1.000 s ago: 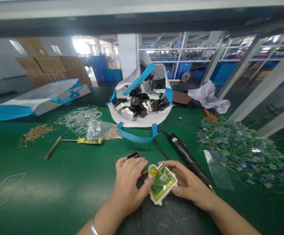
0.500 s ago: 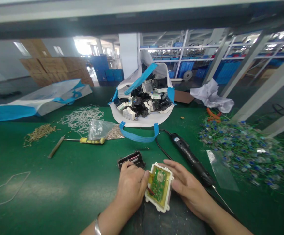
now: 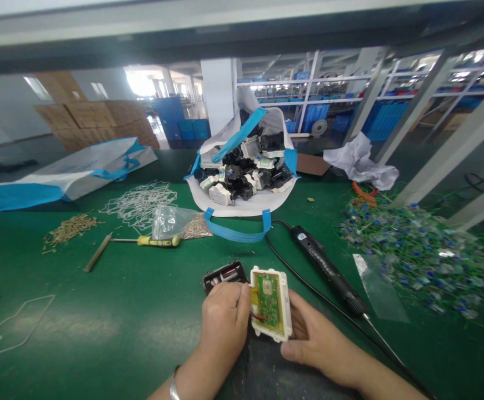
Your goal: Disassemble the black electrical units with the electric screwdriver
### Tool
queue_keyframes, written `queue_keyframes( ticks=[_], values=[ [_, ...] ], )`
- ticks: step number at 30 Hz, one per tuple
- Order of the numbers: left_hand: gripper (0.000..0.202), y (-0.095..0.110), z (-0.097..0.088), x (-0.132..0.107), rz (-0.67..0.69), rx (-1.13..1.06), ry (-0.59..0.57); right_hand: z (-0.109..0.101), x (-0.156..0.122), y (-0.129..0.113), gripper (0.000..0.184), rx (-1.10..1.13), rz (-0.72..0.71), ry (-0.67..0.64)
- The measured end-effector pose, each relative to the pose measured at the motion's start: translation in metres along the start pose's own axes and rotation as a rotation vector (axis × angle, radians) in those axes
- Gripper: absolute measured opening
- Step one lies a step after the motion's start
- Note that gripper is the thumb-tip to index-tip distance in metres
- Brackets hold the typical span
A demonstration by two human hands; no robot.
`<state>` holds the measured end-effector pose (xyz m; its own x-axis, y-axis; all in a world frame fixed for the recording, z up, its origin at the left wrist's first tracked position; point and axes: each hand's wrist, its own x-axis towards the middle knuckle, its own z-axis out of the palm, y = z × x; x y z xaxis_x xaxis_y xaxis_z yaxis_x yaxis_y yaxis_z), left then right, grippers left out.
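Room: workshop shelving behind a green bench.
Left hand: curled beside the opened unit; whether it pinches anything is hidden.
Black case: open, just past that hand.
Red wires: step looks like handling wiring; next move probably calls for slack.
White casing: tilted, mid-bench toward near edge.
Right hand: grasping casing's right side.
Power screwdriver: label unreadable; no brand legible.

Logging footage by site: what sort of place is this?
Probably a factory floor or electronics workshop: a circuit board in a white case over a green workbench, a black power screwdriver beside it, and racks with blue bins behind.
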<state>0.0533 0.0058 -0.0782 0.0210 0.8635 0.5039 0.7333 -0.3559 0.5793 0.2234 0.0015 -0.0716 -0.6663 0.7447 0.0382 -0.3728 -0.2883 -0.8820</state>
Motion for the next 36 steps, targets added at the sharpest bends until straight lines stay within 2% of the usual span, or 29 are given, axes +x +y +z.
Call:
queue_keyframes(
  ticks=[5,9,19,36],
  values=[
    [0.031,-0.002,-0.001,0.000,0.014,-0.149,-0.026,-0.004,0.001,0.002,0.058,-0.068,0.009,0.069],
    [0.032,-0.002,-0.001,0.001,0.047,-0.238,-0.056,-0.010,0.002,0.004,0.046,0.033,-0.007,0.148],
    [0.031,0.004,-0.004,0.002,0.085,-0.294,-0.106,-0.016,0.003,0.008,0.047,0.148,0.000,0.219],
    [0.027,0.000,-0.004,0.001,0.074,-0.290,-0.161,-0.019,0.002,0.009,0.047,0.152,-0.038,0.171]
  ],
)
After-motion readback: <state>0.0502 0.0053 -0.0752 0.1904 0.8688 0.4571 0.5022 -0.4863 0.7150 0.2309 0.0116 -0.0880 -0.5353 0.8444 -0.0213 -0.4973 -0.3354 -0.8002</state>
